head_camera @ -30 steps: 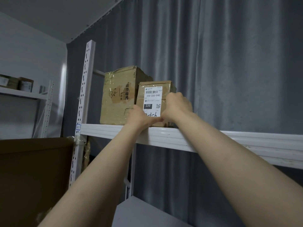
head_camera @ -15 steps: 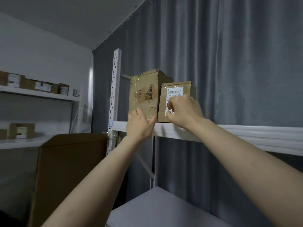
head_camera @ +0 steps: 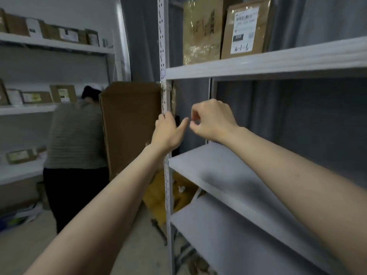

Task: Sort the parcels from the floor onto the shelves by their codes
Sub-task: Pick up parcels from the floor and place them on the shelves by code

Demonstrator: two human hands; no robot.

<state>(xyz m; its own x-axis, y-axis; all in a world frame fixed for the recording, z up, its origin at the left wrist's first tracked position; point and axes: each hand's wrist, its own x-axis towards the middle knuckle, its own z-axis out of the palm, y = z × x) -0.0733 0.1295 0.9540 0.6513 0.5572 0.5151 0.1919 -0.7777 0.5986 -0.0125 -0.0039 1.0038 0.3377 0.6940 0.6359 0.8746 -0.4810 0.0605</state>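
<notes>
A small brown parcel (head_camera: pixel 246 30) with a white label marked 220 stands on the top shelf (head_camera: pixel 268 63) of the white rack, touching a larger taped cardboard box (head_camera: pixel 201 30) on its left. Both my hands are well below that shelf and hold nothing. My left hand (head_camera: pixel 167 132) hangs with relaxed fingers in front of the rack's upright post (head_camera: pixel 163 46). My right hand (head_camera: pixel 213 120) is just right of it, its fingers loosely curled.
Two bare grey shelves (head_camera: pixel 218 171) (head_camera: pixel 228 235) lie below my hands. A tall cardboard sheet (head_camera: pixel 131 124) leans left of the post. A person (head_camera: pixel 75 135) stands at the left shelving (head_camera: pixel 49 43), which carries several labelled parcels. Paper and packaging lie on the floor (head_camera: pixel 19 215).
Both hands have let go of the labelled parcel and dropped away from the top shelf. The view has swung down and left, bringing the lower shelves and a person into sight.
</notes>
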